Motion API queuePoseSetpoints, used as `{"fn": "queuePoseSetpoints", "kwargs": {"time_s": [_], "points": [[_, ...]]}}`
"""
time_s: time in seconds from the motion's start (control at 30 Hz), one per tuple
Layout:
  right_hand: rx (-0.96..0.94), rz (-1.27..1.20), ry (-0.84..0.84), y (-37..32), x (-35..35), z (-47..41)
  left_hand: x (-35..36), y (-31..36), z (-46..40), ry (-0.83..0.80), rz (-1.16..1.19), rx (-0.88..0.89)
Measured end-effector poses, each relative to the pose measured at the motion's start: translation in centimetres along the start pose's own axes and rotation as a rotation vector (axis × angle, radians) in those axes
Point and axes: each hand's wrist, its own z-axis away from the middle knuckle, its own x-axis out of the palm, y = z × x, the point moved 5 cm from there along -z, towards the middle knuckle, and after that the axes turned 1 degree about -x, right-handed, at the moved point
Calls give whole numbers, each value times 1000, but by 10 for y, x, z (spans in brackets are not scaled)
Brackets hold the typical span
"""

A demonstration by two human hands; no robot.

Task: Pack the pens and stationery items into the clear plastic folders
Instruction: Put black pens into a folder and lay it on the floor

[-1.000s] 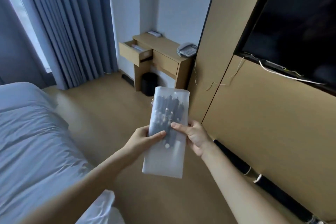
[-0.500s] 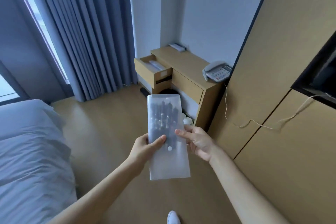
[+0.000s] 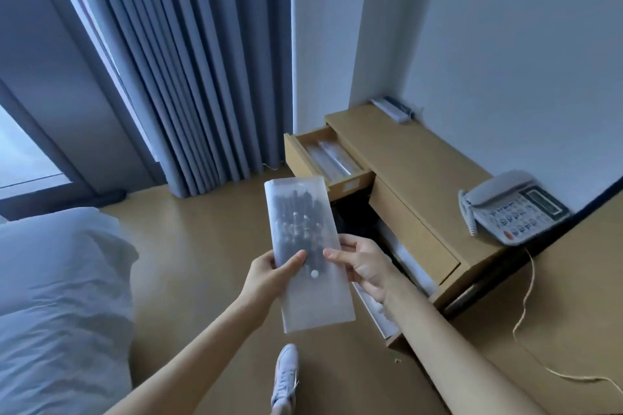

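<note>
A long clear plastic folder (image 3: 317,300) with a white snap button is held upright in front of me, over the floor. Several dark pens (image 3: 298,226) show through its upper half. My left hand (image 3: 269,274) grips the folder's left edge, thumb across the front. My right hand (image 3: 362,264) holds the right edge, thumb on the front and fingers behind. Ahead on the right, the wooden desk (image 3: 414,165) has its left drawer (image 3: 296,158) pulled open, with clear plastic folders (image 3: 333,158) lying inside.
A grey telephone (image 3: 512,209) sits on the desk's right end, its cord trailing down. A flat device (image 3: 392,109) lies at the desk's back corner. Grey curtains (image 3: 175,71) hang left; a bed (image 3: 57,296) fills the lower left. My white shoe (image 3: 285,377) is on the floor.
The view has swung left and closer to the desk; the open drawer and phone now appear larger. Both hands keep the same hold on the folder. A white shoe has stepped into view.
</note>
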Motion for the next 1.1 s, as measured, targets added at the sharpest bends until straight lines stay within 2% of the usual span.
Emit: {"fn": "queuePoseSetpoints", "kwargs": {"time_s": [0.37,0.57,0.7,0.93,1.1], "points": [[90,44,113,-61,-70,-201,23,49,-229,-306,-81,-157],[173,40,131,-71,-118,-289,36,66,-343,-211,-65,-209],[222,34,51,-78,-138,-349,48,75,-404,-242,-10,-272],[286,33,-33,-82,-160,-417,74,81,-466,-212,34,-331],[318,85,29,-77,-169,-439,81,75,-490,-115,2,-360]]}}
